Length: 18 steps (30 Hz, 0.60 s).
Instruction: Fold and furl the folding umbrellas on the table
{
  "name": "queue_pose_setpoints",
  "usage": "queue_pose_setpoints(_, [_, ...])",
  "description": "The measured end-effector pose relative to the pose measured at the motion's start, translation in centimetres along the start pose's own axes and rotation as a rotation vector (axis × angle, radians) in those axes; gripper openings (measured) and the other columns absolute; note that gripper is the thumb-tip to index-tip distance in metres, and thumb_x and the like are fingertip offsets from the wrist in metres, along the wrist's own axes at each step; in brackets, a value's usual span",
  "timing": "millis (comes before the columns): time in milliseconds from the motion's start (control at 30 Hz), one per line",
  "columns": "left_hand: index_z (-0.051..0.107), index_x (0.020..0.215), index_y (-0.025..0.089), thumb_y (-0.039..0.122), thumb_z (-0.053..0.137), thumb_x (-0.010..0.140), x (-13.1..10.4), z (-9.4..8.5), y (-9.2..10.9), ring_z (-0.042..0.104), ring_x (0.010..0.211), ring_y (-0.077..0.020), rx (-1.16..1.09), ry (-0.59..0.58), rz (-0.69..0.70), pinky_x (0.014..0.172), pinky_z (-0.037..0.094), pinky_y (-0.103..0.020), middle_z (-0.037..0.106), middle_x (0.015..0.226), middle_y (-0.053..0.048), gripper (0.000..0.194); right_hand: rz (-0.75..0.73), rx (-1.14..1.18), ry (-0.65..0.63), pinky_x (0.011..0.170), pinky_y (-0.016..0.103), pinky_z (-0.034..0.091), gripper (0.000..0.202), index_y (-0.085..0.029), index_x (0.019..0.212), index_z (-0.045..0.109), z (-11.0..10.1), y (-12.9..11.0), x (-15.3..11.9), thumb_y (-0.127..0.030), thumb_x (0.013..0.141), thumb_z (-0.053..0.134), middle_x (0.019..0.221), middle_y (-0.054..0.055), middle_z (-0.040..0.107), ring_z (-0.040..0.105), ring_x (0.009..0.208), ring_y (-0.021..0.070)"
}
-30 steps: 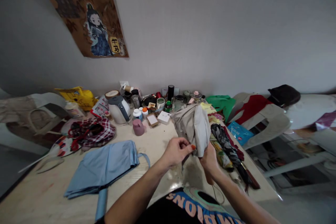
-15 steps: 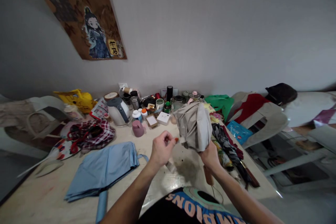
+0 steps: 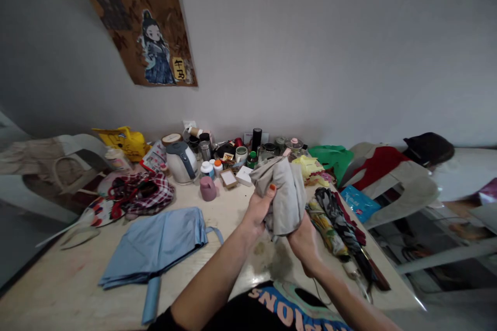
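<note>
A beige folding umbrella (image 3: 286, 196), its cloth loosely gathered, is held up over the table in front of me. My left hand (image 3: 261, 209) is closed on its left side, thumb laid across the folds. From below and to the right, my right hand (image 3: 303, 240) grips the bundle, most of its fingers hidden behind the cloth. The umbrella's handle is out of sight under my right hand and arm. Left of my hands, a light blue umbrella (image 3: 159, 243) lies flattened on the table, its handle (image 3: 151, 300) toward me.
Several folded umbrellas (image 3: 341, 222) lie along the table's right side. Behind are an electric kettle (image 3: 181, 163), a pink cup (image 3: 208, 189), bottles, jars and small boxes. A plaid bag (image 3: 151, 194) sits at the left. Chairs flank both ends, and the wall closes the back.
My left hand has moved right and up, from beside the beige umbrella onto its cloth. My right hand still holds the umbrella, now turned, its brown handle no longer showing. The view has shifted slightly.
</note>
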<state>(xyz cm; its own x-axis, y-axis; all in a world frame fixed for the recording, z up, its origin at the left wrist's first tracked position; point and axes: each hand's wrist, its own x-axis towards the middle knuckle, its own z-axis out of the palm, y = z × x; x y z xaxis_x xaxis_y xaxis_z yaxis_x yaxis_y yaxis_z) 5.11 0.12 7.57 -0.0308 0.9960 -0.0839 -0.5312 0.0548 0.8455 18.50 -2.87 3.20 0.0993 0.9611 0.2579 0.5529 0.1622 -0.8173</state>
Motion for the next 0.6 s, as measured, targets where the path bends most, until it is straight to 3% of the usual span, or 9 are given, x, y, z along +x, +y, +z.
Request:
queue_pose_setpoints(167, [0.066,0.096,0.016,0.051,0.090,0.041,1.1,-1.5,-0.9,0.071,0.087,-0.0256,-0.201,-0.151,-0.224,0.083,0.056,-0.038,0.074,0.086,-0.007,0.070,-0.031,0.174,-0.294,0.081,0.039,0.054,0.048,-0.013,0.111,0.065,-0.6,-1.8,0.2,-0.030,0.066,0.063,0.101,0.013,0.072,0.067,0.090,0.0290])
queue_pose_setpoints(333, [0.065,0.095,0.014,0.047,0.090,0.035,1.2,-2.4,-1.1,0.070,0.092,-0.0308,-0.234,-0.324,-0.314,0.083,0.057,-0.042,0.073,0.081,-0.009,0.073,0.001,0.354,-0.522,0.072,0.032,0.054,0.031,-0.018,0.089,0.067,-1.8,-2.4,0.9,-0.027,0.058,0.067,0.079,0.004,0.069,0.062,0.077,0.0227])
queue_pose_setpoints(400, [0.063,0.104,0.014,0.048,0.088,0.034,1.2,-2.3,-0.8,0.067,0.103,-0.0327,-0.243,-0.394,-0.325,0.087,0.055,-0.042,0.073,0.092,-0.011,0.082,0.119,0.460,-0.592,0.057,0.026,0.050,0.033,-0.019,0.085,0.064,-1.8,-2.0,0.8,-0.025,0.053,0.069,0.070,0.000,0.064,0.056,0.062,0.0161])
queue_pose_setpoints(467, [0.062,0.110,0.015,0.048,0.086,0.032,1.2,-2.1,-0.6,0.065,0.107,-0.0326,-0.261,-0.454,-0.331,0.087,0.055,-0.041,0.072,0.099,-0.012,0.089,0.304,0.624,-0.653,0.042,0.018,0.036,0.038,-0.020,0.084,0.060,-1.5,-1.2,0.5,-0.023,0.048,0.071,0.059,-0.004,0.056,0.045,0.048,0.0096])
queue_pose_setpoints(533, [0.063,0.106,0.016,0.047,0.086,0.027,1.2,-2.1,-0.5,0.067,0.100,-0.0328,-0.286,-0.472,-0.342,0.082,0.056,-0.041,0.073,0.093,-0.011,0.088,0.476,0.785,-0.733,0.038,0.015,0.024,0.044,-0.020,0.083,0.056,-1.1,-0.5,0.3,-0.021,0.043,0.074,0.053,-0.008,0.050,0.037,0.041,0.0057])
queue_pose_setpoints(600, [0.066,0.094,0.016,0.044,0.086,0.025,1.2,-2.1,-0.6,0.070,0.086,-0.0320,-0.298,-0.424,-0.347,0.076,0.056,-0.042,0.072,0.081,-0.008,0.076,0.552,0.863,-0.820,0.038,0.015,0.020,0.049,-0.020,0.081,0.053,-0.7,-0.2,0.2,-0.022,0.038,0.077,0.052,-0.008,0.050,0.036,0.039,0.0046])
